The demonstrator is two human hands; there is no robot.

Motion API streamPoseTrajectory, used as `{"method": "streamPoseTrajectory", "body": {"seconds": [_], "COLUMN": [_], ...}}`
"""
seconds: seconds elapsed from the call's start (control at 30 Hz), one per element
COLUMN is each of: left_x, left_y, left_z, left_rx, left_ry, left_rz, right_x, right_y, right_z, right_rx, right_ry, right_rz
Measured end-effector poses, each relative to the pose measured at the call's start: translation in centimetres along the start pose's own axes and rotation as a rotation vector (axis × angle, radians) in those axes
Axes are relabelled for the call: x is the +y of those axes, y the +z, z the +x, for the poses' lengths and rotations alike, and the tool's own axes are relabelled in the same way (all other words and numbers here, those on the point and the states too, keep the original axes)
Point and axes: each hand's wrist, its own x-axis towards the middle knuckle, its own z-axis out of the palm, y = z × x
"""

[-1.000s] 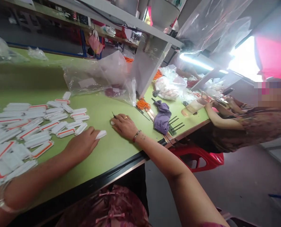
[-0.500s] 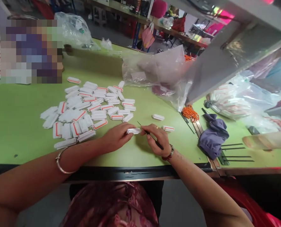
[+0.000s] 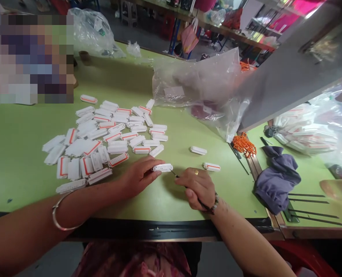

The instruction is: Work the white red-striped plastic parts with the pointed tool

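Note:
My left hand [image 3: 138,177] is shut on a white plastic connector block [image 3: 162,167], pinching it between fingers and thumb at the table's middle. My right hand [image 3: 195,188] grips a thin black-handled pick [image 3: 186,188], whose fine metal tip points toward that block and stops just short of it. A heap of white connector blocks [image 3: 96,142] with orange-red stripes lies to the left of my left hand. Two loose blocks [image 3: 198,150] [image 3: 211,166] lie apart, beyond and to the right of my right hand.
The green workbench [image 3: 24,184] has a black front edge. A clear plastic bag [image 3: 194,84] lies beyond the blocks. Orange clips [image 3: 244,145], a purple cloth [image 3: 277,181], black metal strips [image 3: 312,204] and a bagged bundle [image 3: 303,132] sit to the right. A co-worker's forearm [image 3: 339,190] enters at right.
The view has swung from the right toward the heap. My left hand has picked up a block, and my right hand has taken the pick, then moved slightly right, away from the block.

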Motion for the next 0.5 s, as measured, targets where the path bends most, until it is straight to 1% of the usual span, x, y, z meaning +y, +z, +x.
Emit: {"method": "streamPoseTrajectory", "body": {"seconds": [0.07, 0.13, 0.27, 0.4, 0.5], "left_x": [0.18, 0.33, 0.40, 0.18, -0.01], "left_y": [-0.10, -0.20, -0.27, -0.21, -0.17], "left_z": [0.20, 0.38, 0.50, 0.37, 0.26], "left_rx": [0.002, 0.000, 0.008, 0.022, 0.004], "left_ry": [-0.005, -0.006, -0.011, 0.004, 0.001], "left_rz": [-0.016, -0.023, -0.030, -0.048, -0.044], "right_x": [0.05, 0.16, 0.38, 0.36, 0.30], "right_y": [0.04, 0.10, 0.08, 0.01, 0.05], "right_z": [0.07, 0.10, 0.05, 0.09, 0.17], "right_rx": [-0.038, -0.068, -0.079, -0.079, -0.080], "right_ry": [-0.071, -0.092, -0.062, -0.064, -0.056], "right_rz": [-0.010, -0.023, -0.047, -0.048, -0.054]}}
